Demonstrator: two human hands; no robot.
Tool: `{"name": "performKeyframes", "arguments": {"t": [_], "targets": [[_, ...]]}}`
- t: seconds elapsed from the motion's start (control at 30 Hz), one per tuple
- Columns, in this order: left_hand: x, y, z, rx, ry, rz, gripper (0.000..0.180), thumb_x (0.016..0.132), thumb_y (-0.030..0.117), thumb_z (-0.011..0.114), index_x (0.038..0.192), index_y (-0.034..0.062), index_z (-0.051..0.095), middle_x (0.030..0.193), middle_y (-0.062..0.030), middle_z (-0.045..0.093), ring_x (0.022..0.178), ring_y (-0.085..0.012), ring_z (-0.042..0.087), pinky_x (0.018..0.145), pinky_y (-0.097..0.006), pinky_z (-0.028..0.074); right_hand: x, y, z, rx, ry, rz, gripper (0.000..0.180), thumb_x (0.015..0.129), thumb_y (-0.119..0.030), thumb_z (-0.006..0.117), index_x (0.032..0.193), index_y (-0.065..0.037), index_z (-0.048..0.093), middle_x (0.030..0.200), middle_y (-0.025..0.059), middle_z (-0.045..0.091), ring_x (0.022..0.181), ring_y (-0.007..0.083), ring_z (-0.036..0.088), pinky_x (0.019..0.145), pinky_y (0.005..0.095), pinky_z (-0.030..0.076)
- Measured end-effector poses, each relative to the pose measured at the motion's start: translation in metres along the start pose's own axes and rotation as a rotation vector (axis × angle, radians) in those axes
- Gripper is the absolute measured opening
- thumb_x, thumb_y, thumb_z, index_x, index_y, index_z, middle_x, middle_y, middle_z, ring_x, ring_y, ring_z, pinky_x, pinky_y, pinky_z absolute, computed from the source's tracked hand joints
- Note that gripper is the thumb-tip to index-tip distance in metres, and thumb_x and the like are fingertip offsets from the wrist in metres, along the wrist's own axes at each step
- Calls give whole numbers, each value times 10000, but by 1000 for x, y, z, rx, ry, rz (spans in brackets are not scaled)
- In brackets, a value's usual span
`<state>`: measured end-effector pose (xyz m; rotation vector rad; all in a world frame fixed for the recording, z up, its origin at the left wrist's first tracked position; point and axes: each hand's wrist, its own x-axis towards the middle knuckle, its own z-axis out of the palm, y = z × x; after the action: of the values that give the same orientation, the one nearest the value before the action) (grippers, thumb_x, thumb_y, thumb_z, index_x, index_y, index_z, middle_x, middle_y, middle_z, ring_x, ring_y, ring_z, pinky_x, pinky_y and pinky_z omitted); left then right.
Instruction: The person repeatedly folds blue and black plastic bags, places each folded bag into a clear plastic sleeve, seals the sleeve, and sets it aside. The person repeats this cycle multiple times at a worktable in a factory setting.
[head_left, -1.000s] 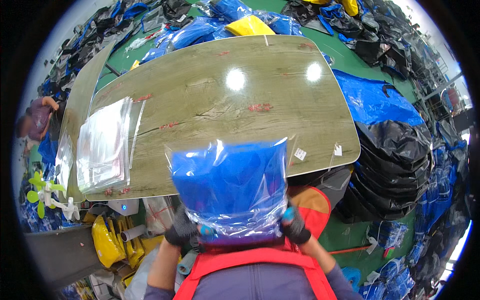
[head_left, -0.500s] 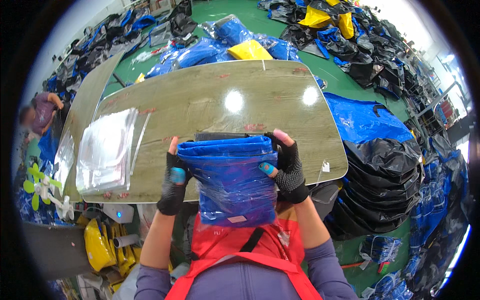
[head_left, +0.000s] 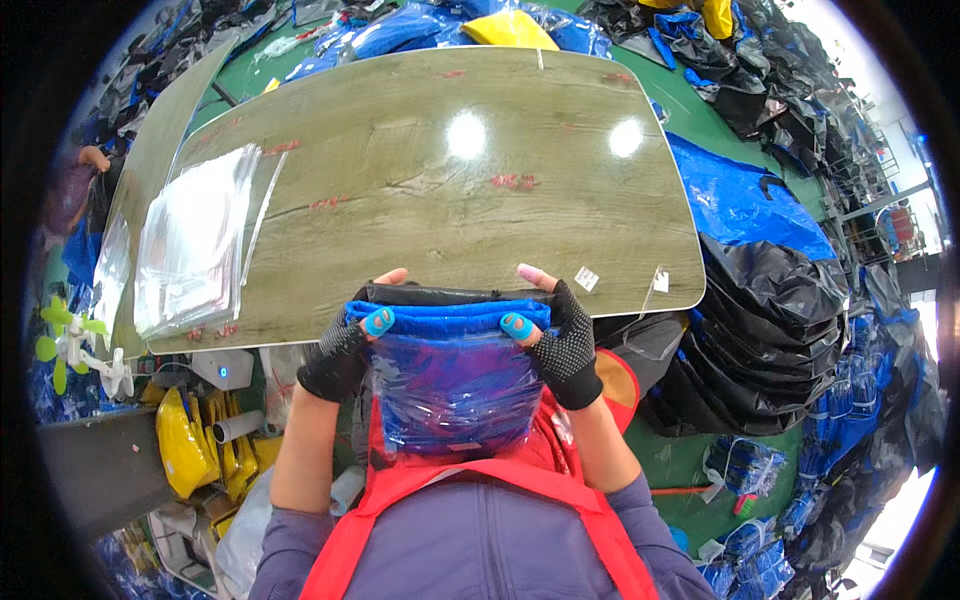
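Folded blue bundle (head_left: 455,390) in clear plastic sits between my hands at the near edge of the wood-patterned counter (head_left: 400,235). My left hand (head_left: 338,352) grips its left side, my right hand (head_left: 566,348) its right, thumbs on the blue fold. Clear plastic sleeves (head_left: 195,240) lie at left on the counter; black folded material (head_left: 755,350) is heaped to the right.

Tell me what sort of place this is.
Probably a packing workshop: what look like clear plastic bags lie on the table, black material is heaped beside it, and the left hand and right hand hold a blue bundle in clear plastic.
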<state>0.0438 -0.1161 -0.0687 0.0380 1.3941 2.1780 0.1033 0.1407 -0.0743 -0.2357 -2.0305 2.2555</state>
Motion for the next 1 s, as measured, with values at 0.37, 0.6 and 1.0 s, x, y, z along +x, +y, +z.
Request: {"name": "performKeyframes", "arguments": {"t": [0.37,0.6,1.0], "targets": [[18,6,11,337,83,-95,335,840,350,694,937,31,669,793,2,627,724,-88,579,656,-245,476,32,-60,11,-1054,-466,-503,807,620,-642,719,1118,-19,595,956,192,658,951,347,619,944,466,403],[-17,-12,22,287,-79,-6,729,759,338,790,1343,45,467,1224,-96,592,1085,-188,566,958,-351,443,42,-47,19,-1099,-370,-373,462,800,-513,651,927,-69,663,773,152,658,729,320,667,620,380,512],[28,-7,-3,292,235,228,342,910,256,630,1166,33,601,1043,-137,672,916,-176,630,820,-298,502,69,-38,-13,-397,-700,-46,584,811,-326,718,1309,-93,524,1123,125,659,1020,210,641,876,345,497]]}}
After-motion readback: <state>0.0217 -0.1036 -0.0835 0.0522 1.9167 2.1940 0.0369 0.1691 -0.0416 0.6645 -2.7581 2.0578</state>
